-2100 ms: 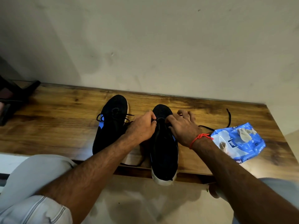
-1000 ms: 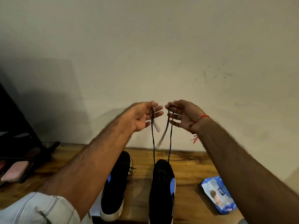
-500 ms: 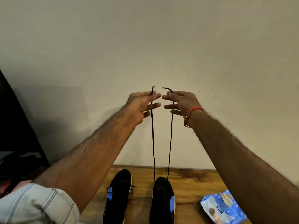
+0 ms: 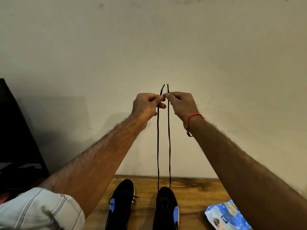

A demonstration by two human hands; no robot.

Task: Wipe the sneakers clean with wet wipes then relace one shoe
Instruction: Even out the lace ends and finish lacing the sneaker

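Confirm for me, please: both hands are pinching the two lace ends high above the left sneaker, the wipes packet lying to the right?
Not quite. The head view shows the lace running down into the right sneaker, not the left sneaker, which is already tied. The left hand, right hand and wipes packet are as you say.
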